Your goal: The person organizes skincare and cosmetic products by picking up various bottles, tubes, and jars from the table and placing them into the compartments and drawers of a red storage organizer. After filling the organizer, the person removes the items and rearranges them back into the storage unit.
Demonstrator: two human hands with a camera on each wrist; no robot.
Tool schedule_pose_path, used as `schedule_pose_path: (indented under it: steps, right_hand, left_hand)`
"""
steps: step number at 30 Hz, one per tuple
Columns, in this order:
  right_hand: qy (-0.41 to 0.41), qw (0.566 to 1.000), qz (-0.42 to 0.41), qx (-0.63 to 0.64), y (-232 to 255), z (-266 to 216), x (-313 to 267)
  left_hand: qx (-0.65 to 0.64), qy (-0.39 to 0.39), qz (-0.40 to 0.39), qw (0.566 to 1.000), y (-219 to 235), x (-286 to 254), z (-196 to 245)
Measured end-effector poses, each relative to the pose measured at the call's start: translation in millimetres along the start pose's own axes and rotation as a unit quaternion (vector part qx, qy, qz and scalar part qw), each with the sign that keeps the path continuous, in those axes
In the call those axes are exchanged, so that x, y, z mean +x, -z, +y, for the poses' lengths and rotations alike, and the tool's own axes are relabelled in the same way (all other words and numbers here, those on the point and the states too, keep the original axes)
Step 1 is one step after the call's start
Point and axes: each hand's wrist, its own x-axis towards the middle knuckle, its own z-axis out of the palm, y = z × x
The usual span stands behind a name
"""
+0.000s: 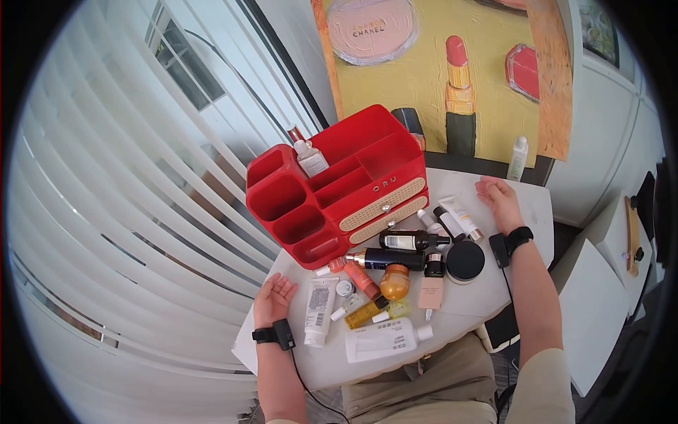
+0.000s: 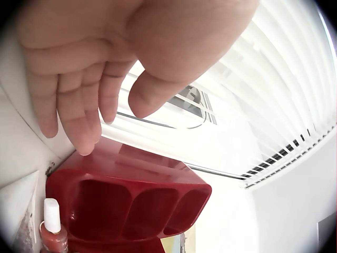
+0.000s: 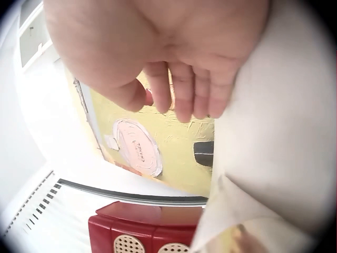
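My left hand (image 1: 275,299) rests at the left side of the white table, palm up with loosely bent fingers, holding nothing. Beside it lies a white squeeze tube (image 1: 321,311). My right hand (image 1: 500,203) lies at the table's right side, also empty, its fingers relaxed. Nearest to it is a white tube with a gold cap (image 1: 459,218). Between the hands stands a red organizer (image 1: 332,201) with open compartments and two woven-front drawers. A clear bottle with a white cap (image 1: 311,160) stands in one compartment. The left wrist view shows the organizer (image 2: 126,205) beyond my fingers.
Before the organizer lie a white bottle (image 1: 381,340), an amber jar (image 1: 395,283), a foundation bottle (image 1: 431,291), a round black-lidded jar (image 1: 465,261), a dark blue bottle (image 1: 392,259) and several small cosmetics. A white bottle (image 1: 518,159) stands at the back right. Blinds (image 1: 141,212) hang left.
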Motion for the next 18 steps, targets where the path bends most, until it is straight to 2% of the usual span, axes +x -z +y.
schedule_pose_path:
  steps: [5, 9, 10, 12, 18]
  right_hand:
    - [0.043, 0.998, 0.000, -0.042, 3, 7, -1]
    - [0.022, 1.000, 0.007, -0.014, 4, 8, 0]
    - [0.014, 1.000, 0.000, -0.018, 6, 8, 1]
    - [0.015, 1.000, -0.006, -0.016, 6, 5, 0]
    - [0.013, 1.000, 0.008, 0.010, 0, -1, -4]
  left_hand:
    - [-0.015, -0.016, -0.011, 1.000, 3, -4, -2]
    - [-0.053, 0.004, -0.016, 0.998, 5, -4, -3]
    - [-0.063, -0.014, -0.030, 0.997, 4, -2, 0]
    - [-0.035, 0.024, 0.001, 0.999, 4, -2, 0]
    - [-0.024, 0.011, -0.004, 1.000, -5, -11, 2]
